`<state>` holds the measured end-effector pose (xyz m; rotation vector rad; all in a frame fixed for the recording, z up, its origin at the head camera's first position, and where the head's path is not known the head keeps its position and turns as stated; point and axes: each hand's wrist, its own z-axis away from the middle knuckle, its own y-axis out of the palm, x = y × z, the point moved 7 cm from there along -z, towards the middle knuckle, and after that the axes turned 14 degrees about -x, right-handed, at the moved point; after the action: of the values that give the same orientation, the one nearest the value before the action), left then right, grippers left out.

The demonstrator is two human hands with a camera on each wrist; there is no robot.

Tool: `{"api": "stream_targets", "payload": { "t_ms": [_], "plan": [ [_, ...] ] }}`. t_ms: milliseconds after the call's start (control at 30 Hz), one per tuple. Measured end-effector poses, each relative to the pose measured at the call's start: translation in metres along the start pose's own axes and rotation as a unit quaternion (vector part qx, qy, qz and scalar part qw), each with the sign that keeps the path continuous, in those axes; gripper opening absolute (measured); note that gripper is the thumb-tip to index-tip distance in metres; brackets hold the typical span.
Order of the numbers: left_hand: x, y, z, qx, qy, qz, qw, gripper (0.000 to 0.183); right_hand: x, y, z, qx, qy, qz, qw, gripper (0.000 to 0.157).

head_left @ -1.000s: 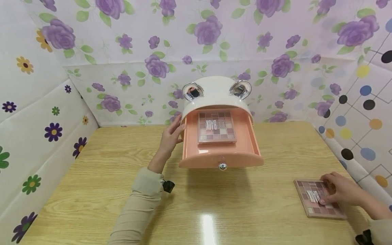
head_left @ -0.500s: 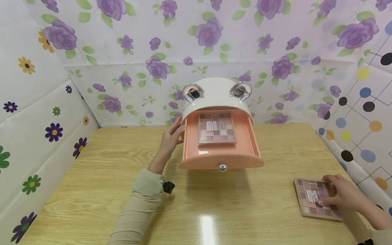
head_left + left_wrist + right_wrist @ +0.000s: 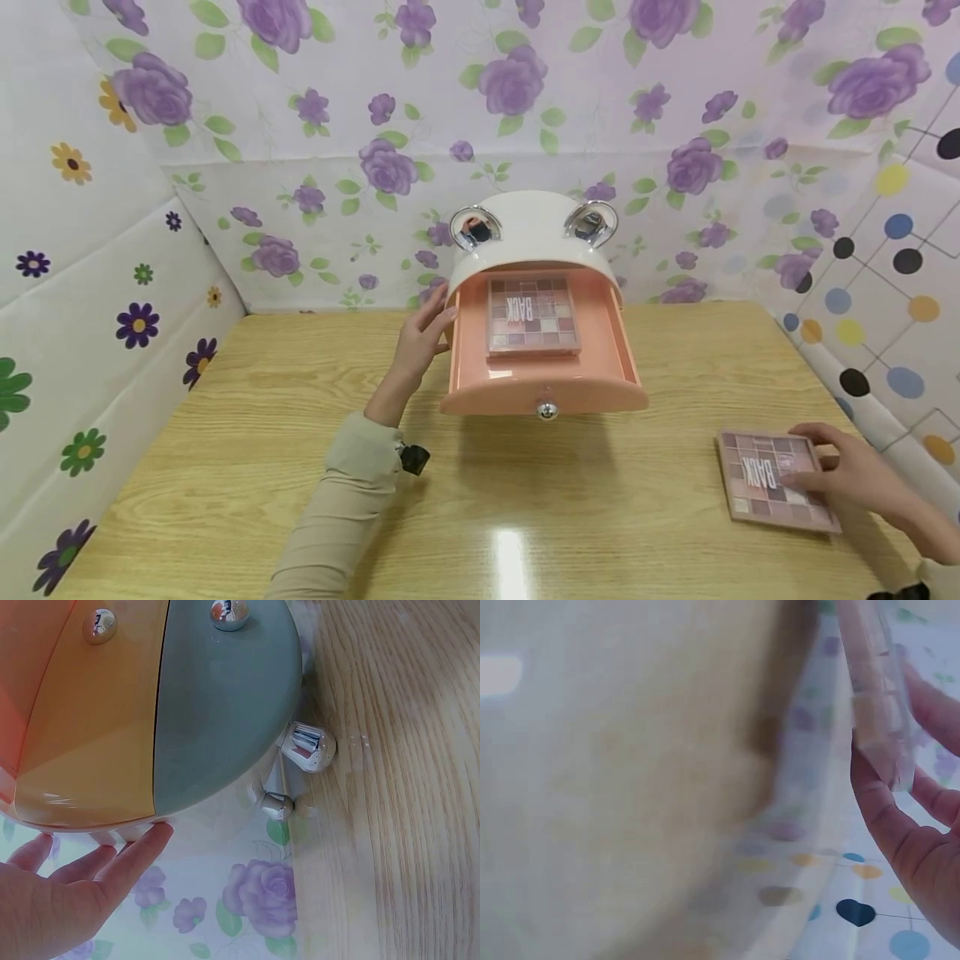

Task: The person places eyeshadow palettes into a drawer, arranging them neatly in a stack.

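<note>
Clearly, hands [image 3: 415, 343] apart — palette [image 3: 763, 483] in the right [image 3: 862, 477], seemingly off the table [image 3: 645, 492].

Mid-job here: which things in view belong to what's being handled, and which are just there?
Likely part of the job:
Palette, held in the right grip
White cabinet, touched by the left grip
Salmon drawer, pulled open
Second palette, lying in that drawer

Just there:
Wooden table
Purple-flowered backdrop
Daisy-patterned sheet, left
Dotted sheet, right
</note>
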<state>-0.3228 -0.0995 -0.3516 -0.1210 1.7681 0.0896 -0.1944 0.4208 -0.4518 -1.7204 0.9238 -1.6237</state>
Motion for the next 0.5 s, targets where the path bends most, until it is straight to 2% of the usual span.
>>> {"api": "stream_targets", "payload": {
  "t_ms": [67, 200, 500],
  "plan": [
    [0.000, 0.000, 0.000, 0.002, 0.000, 0.001, 1.0000, 0.056, -0.003, -0.003, -0.001, 0.013, 0.027, -0.030, 0.999, 0.077],
    [-0.001, 0.000, 0.001, 0.001, -0.001, 0.003, 1.0000, 0.056, -0.003, -0.013, -0.004, 0.015, 0.045, -0.043, 0.998, 0.071],
    [0.000, 0.001, 0.000, 0.001, -0.002, 0.003, 1.0000, 0.056, -0.002, -0.023, -0.003, 0.016, 0.046, -0.067, 0.997, 0.063]
  ]
}}
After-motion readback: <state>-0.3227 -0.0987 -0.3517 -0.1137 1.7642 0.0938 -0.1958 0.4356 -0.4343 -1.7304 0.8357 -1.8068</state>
